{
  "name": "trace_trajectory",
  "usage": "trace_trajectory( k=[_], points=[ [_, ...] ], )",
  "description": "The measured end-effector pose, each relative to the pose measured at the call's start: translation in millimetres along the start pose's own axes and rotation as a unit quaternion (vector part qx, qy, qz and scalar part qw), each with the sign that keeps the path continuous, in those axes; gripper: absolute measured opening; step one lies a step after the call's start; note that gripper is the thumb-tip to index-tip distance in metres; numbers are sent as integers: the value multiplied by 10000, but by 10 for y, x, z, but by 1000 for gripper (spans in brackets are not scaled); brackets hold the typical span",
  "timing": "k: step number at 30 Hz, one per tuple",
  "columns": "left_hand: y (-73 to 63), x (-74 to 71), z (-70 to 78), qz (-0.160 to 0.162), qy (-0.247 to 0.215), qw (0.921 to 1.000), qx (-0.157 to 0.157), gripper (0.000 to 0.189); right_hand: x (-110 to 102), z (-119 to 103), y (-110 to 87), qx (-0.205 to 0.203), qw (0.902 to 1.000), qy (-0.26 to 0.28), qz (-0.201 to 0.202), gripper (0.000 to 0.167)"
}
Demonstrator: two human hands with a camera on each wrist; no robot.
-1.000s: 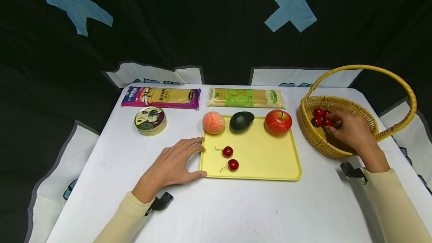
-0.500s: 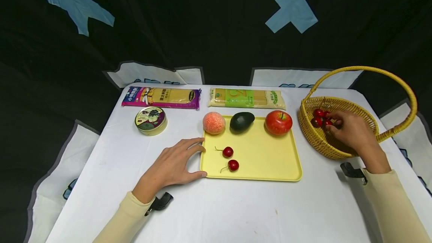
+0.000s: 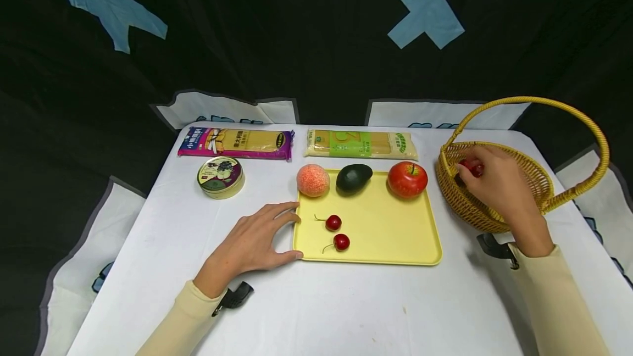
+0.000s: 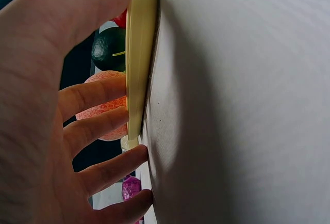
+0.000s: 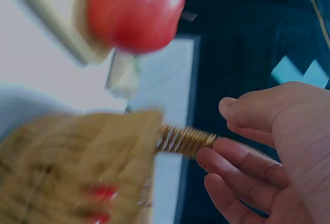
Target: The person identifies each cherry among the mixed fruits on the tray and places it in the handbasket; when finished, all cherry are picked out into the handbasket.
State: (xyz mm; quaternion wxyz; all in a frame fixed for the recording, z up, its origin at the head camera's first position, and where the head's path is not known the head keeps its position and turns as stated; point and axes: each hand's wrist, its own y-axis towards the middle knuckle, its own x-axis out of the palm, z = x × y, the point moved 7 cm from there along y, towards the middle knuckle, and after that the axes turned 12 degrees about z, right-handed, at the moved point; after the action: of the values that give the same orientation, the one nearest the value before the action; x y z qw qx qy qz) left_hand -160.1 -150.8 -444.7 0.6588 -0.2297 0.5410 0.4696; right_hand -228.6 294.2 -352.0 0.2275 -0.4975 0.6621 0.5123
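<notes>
My left hand [image 3: 252, 243] touches the left rim of the yellow tray [image 3: 395, 224], its thumb and fingers spread along the edge. On the tray lie two stemmed cherries, one [image 3: 333, 222] behind the other [image 3: 341, 242]. An avocado [image 3: 353, 178], a peach [image 3: 313, 180] and a red apple [image 3: 407, 179] sit along its far side. My right hand [image 3: 499, 183] is over the wicker basket [image 3: 460, 202]. Some cherries [image 3: 477, 169] show through the gap between its thumb and fingers. In the right wrist view its fingers are loosely bent, and nothing is visible between them.
A purple pasta packet [image 3: 236, 143] and a green-labelled noodle packet [image 3: 361, 143] lie at the table's back edge. A round tin [image 3: 221, 177] stands left of the tray. The basket's tall handle [image 3: 544, 99] arches over its opening.
After staying at the cherries in the basket, my right hand has shifted up and left and now covers most of them. My left hand and the tray have kept their place.
</notes>
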Motion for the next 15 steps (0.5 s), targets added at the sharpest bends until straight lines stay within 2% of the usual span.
trace_trajectory(
  k=[8, 15],
  points=[
    [0, 0, 2, 31, 37, 10000, 12, 72, 39, -519, 37, -549, 9972, 430, 259, 33],
    [4, -3, 0, 58, 74, 9999, 56, 72, 226, -868, -12, -844, 9940, 684, 129, 36]
  ],
)
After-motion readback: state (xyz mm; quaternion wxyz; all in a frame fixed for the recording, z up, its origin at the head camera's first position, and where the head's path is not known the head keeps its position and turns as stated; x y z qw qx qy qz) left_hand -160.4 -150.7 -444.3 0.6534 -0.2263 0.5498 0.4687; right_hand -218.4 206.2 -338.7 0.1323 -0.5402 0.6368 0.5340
